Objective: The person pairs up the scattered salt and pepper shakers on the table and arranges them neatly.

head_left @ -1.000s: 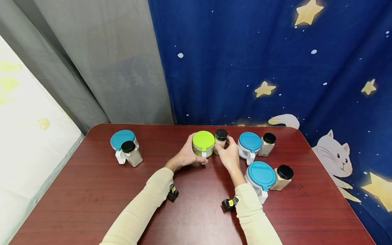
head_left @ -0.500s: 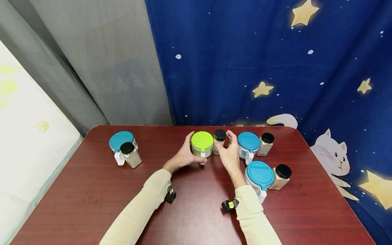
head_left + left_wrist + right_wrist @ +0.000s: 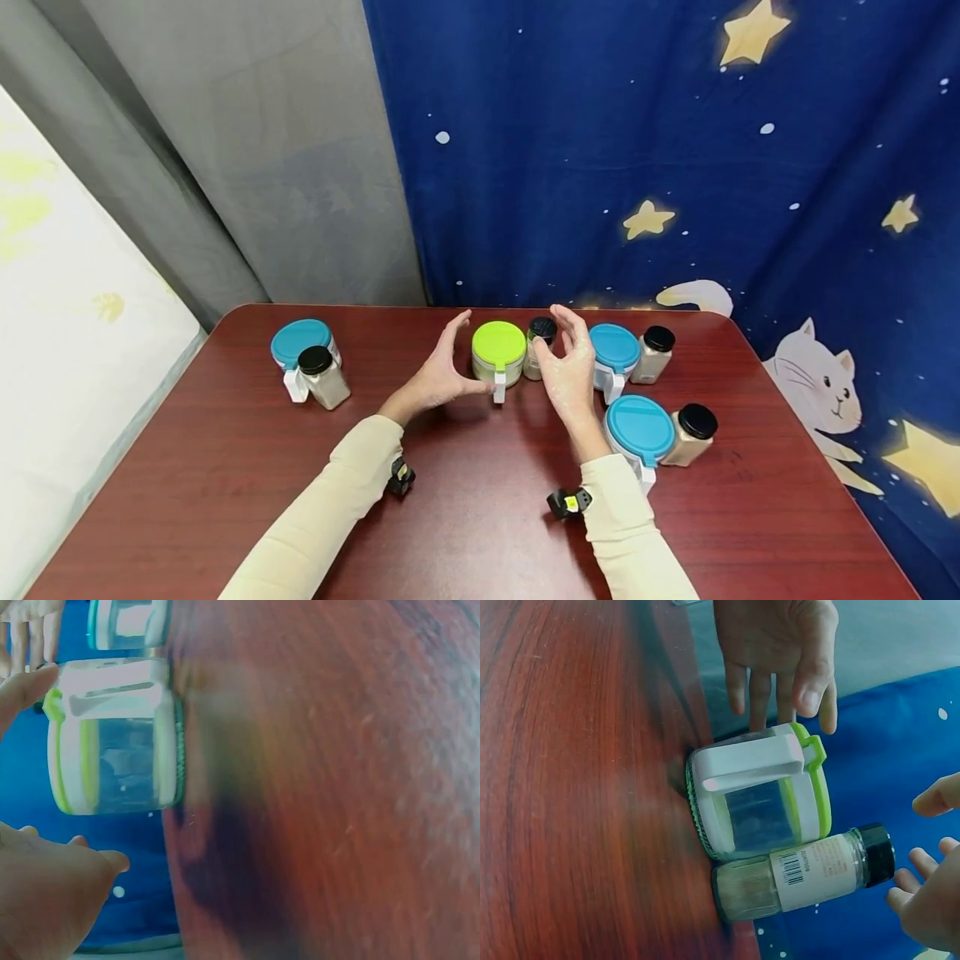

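Note:
A clear jar with a lime-green lid (image 3: pixel 498 343) and white handle stands near the table's back edge. Close against its right side is a glass spice bottle (image 3: pixel 821 874) with a black cap and a barcode label. My left hand (image 3: pixel 437 377) is spread at the jar's left, thumb near the handle; the left wrist view shows a gap between its fingers and the jar. My right hand (image 3: pixel 568 377) lies to the right of the spice bottle, fingers and thumb spread, apart from the black cap in the right wrist view. Neither hand holds anything.
Blue-lidded jars (image 3: pixel 615 346) with white handles stand right of the hands, each beside a black-capped bottle (image 3: pixel 654 354). Another blue-lidded jar (image 3: pixel 300 342) and black-capped bottle (image 3: pixel 326 379) stand far left. Curtains hang behind the table (image 3: pixel 480 533).
My left hand has let go of the green-lidded jar and moved left. My right hand has loosened from the spice bottle, its fingers spreading upward. The jar and bottle stay in place.

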Tool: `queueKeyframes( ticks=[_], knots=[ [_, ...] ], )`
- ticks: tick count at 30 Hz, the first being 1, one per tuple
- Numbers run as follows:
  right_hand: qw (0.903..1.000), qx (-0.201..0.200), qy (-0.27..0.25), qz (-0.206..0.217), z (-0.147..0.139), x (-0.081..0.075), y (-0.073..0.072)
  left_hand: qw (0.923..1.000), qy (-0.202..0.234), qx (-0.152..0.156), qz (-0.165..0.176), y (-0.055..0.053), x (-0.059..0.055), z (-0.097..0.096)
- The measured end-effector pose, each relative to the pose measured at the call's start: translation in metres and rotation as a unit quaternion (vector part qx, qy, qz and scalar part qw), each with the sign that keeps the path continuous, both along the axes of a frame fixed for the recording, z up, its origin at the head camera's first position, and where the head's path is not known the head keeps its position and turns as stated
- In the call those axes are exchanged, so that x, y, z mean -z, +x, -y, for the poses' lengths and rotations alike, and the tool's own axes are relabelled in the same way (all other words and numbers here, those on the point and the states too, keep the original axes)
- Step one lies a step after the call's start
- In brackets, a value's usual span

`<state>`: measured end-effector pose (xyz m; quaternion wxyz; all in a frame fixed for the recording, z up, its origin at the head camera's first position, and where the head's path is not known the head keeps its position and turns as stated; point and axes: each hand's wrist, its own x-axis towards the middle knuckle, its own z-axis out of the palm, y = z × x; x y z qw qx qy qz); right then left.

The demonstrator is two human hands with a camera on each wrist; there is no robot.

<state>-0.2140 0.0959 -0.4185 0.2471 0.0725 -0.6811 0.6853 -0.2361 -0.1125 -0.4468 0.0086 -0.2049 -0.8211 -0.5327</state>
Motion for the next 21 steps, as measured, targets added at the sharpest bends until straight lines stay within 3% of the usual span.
queueKeyframes(
  ticks=[8, 13, 21],
  knots=[
    [0.9988, -0.020, -0.005, -0.044, 0.012, -0.030, 0.023, 0.9991, 0.041, 0.005, -0.001, 0.007, -0.012, 0.009],
    [0.9977, -0.013, -0.023, -0.063, 0.017, -0.031, 0.025, 0.9986, 0.053, 0.003, 0.008, 0.013, -0.019, 0.015],
    [0.9966, -0.057, 0.000, -0.061, 0.023, -0.036, 0.025, 0.9983, 0.059, 0.000, -0.001, 0.016, -0.035, 0.026]
  ],
)
